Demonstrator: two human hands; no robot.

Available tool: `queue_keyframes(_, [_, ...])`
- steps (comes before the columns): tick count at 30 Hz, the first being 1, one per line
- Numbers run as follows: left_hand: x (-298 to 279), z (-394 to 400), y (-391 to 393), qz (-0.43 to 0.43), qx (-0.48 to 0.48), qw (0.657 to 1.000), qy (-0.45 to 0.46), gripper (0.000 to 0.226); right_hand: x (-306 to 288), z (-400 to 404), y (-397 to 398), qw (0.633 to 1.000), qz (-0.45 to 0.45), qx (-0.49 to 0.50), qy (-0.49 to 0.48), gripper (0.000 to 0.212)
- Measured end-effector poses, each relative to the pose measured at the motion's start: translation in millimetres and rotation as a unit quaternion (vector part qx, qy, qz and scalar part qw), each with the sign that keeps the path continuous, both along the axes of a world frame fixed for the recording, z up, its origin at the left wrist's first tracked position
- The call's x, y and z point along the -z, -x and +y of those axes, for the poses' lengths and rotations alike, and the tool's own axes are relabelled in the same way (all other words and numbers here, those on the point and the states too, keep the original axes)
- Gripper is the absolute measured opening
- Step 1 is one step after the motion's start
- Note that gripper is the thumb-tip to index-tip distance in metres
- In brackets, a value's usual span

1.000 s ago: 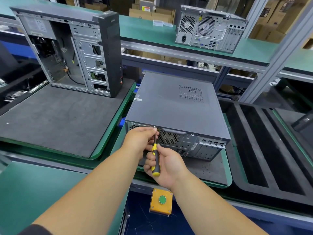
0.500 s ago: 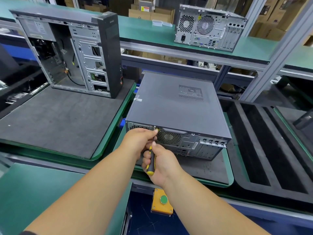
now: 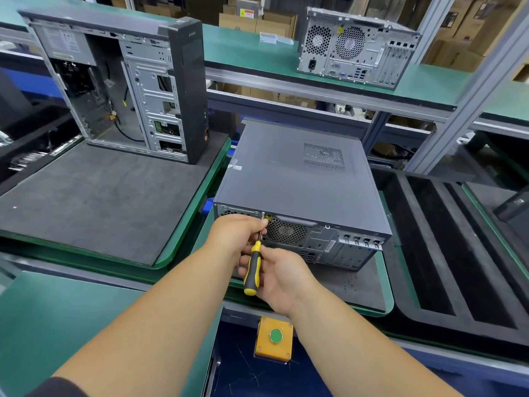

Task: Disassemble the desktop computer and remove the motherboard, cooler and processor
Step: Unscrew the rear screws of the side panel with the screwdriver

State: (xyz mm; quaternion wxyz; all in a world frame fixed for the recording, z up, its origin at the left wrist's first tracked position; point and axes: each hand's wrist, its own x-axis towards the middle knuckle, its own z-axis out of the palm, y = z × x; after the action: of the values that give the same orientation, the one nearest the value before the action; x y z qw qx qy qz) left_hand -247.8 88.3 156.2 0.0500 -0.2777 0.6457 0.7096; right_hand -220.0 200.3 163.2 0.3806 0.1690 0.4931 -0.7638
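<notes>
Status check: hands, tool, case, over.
Right hand grips screwdriver; left hand pinches its shaft. Tip at rear screw. Case closed. Nothing blocking.

The closed computer case (image 3: 297, 179) lies flat on a padded tray (image 3: 357, 285) at the middle of the bench (image 3: 43, 319), its rear panel toward the person. Before that panel, the left hand (image 3: 237, 236) sits just left of the right hand (image 3: 277, 277), with the screwdriver (image 3: 253, 267) between them, its tip at the panel's upper edge. To the left, an opened tower case (image 3: 128, 81) stands upright on a mat (image 3: 94, 202). Behind, on the shelf (image 3: 257, 53), a third case (image 3: 355, 47) rests. A slotted tray (image 3: 458, 247) lies right. Below the hands sits a button box (image 3: 274, 338).
</notes>
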Motion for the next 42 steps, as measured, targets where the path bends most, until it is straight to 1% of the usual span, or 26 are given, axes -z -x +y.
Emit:
queue_keyframes(2, [0.5, 0.1, 2.2, -0.001, 0.0, 1.0, 0.001, 0.018, 0.1, 1.0, 1.7, 1.0, 0.013, -0.008, -0.017, 0.03])
queue_keyframes(9, [5.1, -1.7, 6.6, -0.003, -0.006, 1.0, -0.016, 0.013, 5.8, 2.4, 4.0, 0.999, 0.043, -0.004, -0.018, 0.017])
queue_keyframes(13, [3.7, -0.4, 6.9, -0.008, -0.003, 1.0, -0.025, 0.013, 7.5, 2.8, 4.3, 0.999, 0.044, -0.013, -0.026, 0.019])
queue_keyframes(15, [1.9, 0.1, 5.6, -0.023, 0.004, 0.999, -0.034, 0.015, 6.2, 5.6, 5.7, 0.999, 0.033, -0.031, -0.013, 0.026])
queue_keyframes(18, [0.0, 1.8, 5.2, -0.044, 0.014, 0.999, -0.023, 0.019, 6.6, 12.2, 8.2, 0.997, 0.031, -0.064, -0.011, 0.033])
queue_keyframes(21, [-0.7, 3.2, 6.3, -0.046, 0.018, 0.999, -0.017, 0.02, 9.0, 15.4, 9.5, 0.996, 0.05, -0.068, -0.02, 0.029])
queue_keyframes(26, [-0.1, 3.0, 5.1, 0.004, 0.004, 0.997, -0.074, 0.017, 11.4, 11.2, 8.7, 0.995, 0.069, -0.05, -0.045, 0.016])
queue_keyframes(31, [1.0, 1.8, 7.4, -0.007, 0.004, 0.996, -0.089, 0.019, 12.5, 7.7, 10.0, 0.994, 0.067, -0.028, -0.087, 0.016])
queue_keyframes(34, [3.8, -0.8, 8.2, -0.019, 0.014, 0.997, -0.069, 0.02, 14.0, 7.0, 11.2, 0.993, 0.07, -0.034, -0.088, 0.015])
queue_keyframes(37, [5.0, -1.2, 9.1, -0.03, 0.024, 0.999, -0.022, 0.023, 13.9, 6.1, 11.7, 0.993, 0.072, -0.037, -0.091, 0.018])
queue_keyframes(39, [3.3, 0.2, 8.5, -0.031, 0.024, 0.999, 0.0, 0.021, 14.0, 5.8, 11.5, 0.993, 0.071, -0.038, -0.087, 0.021])
queue_keyframes(42, [-0.1, 2.1, 6.2, -0.027, 0.017, 0.999, -0.027, 0.017, 12.5, 8.7, 9.9, 0.995, 0.054, -0.052, -0.058, 0.021])
